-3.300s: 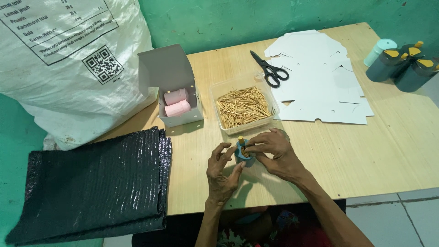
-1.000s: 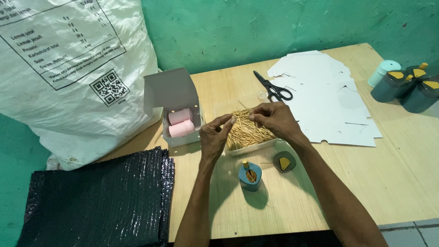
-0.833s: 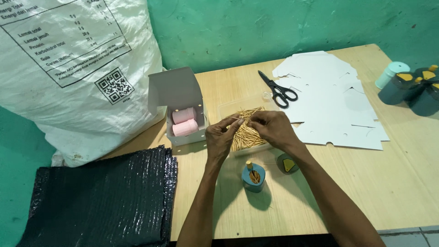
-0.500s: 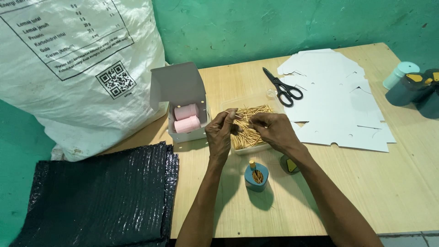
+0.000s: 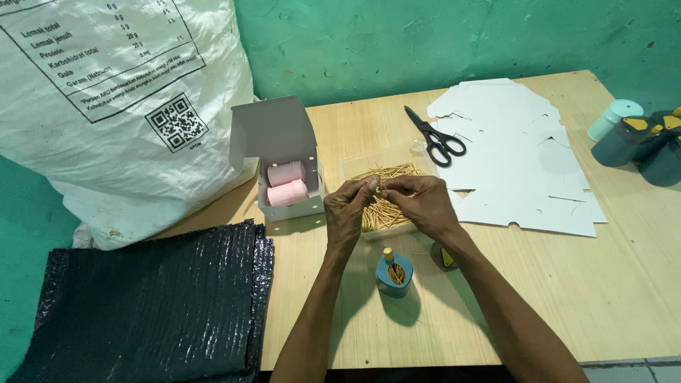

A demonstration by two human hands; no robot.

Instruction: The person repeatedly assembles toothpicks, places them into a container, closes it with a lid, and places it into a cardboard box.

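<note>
Together both hands [image 5: 386, 202] pinch toothpicks [image 5: 389, 186] over the clear tray [image 5: 355, 164].

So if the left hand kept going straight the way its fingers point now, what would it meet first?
Probably the right hand: the left hand points up and to the right, fingertips almost meeting it over the clear tray of toothpicks. Depth is unclear, so it might dip into the toothpicks instead.

One pair of scissors [image 5: 436, 138], two pink rolls [image 5: 286, 183], one white sack [image 5: 113, 106], one open blue container [image 5: 394, 273].
</note>
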